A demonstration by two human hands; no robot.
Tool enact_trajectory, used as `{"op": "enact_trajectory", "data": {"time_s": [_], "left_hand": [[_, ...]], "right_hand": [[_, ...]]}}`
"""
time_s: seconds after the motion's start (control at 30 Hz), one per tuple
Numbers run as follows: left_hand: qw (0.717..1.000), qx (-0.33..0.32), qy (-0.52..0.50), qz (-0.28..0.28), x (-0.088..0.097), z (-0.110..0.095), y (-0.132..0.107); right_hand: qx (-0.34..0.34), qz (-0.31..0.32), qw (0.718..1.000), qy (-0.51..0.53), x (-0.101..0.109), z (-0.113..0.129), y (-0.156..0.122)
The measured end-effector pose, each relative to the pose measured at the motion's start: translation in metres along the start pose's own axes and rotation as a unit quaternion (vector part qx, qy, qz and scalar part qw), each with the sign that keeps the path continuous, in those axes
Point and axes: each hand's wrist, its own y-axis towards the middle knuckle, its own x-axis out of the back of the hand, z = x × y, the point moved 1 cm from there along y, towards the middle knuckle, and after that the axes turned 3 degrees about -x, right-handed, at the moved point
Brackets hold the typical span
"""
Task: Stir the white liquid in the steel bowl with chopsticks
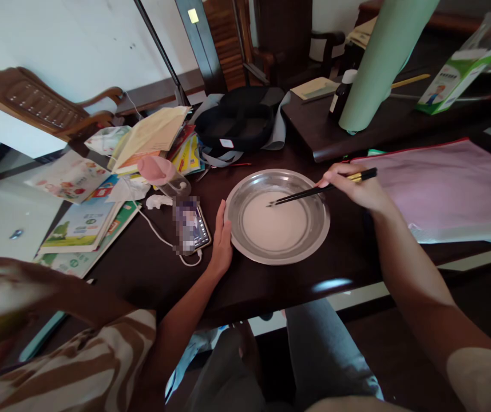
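A round metal basin point(320, 229) stands on the dark table, with a whitish, cloudy liquid point(275, 223) in its bottom. My left hand point(222, 243) holds its left rim from the side, fingers against the metal. In my right hand point(348, 180), above the right rim, is a pair of black chopsticks point(301, 194) with gold-coloured bands near the top. Their tips point left and meet the liquid near the middle of the basin. A phone point(198, 229), its screen lit, lies left of my left hand with a white cable plugged in.
A person in a striped shirt point(112, 349) sits close on my left. Books point(82, 223) and a pink-lidded cup point(157, 169) stand left. Behind the basin lies a black bag point(241, 120). A pink mesh pouch point(434, 189), green roll point(383, 68) and dark bottle point(343, 94) are right.
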Motion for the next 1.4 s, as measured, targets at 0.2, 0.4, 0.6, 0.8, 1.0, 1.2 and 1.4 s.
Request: {"op": "enact_trajectory", "data": {"time_s": [0.2,0.4,0.6,0.8,1.0,1.2,1.4], "left_hand": [[1.0,-0.006,-0.005,0.003,0.0,0.001,-0.001],[1.0,-0.003,-0.004,-0.001,-0.001,0.0,-0.001],[1.0,-0.004,0.01,0.001,0.001,0.002,-0.001],[1.0,-0.007,0.0,0.004,0.0,0.002,-0.001],[1.0,-0.009,-0.007,-0.002,-0.001,0.001,-0.002],[1.0,-0.009,-0.003,0.002,0.0,0.006,-0.001],[1.0,-0.008,0.0,0.001,0.0,0.006,0.0]], "right_hand": [[-0.015,0.036,0.999,0.02,0.005,0.001,-0.003],[-0.006,0.038,0.999,0.005,-0.003,0.004,-0.002],[-0.017,0.025,0.999,0.032,0.006,0.002,-0.003],[0.002,0.062,0.998,-0.01,-0.004,0.002,-0.002],[-0.018,0.0,0.999,0.035,0.007,-0.001,-0.003],[0.005,0.092,0.996,-0.001,-0.005,0.003,-0.003],[-0.02,-0.029,0.999,0.03,0.007,-0.001,-0.001]]}}
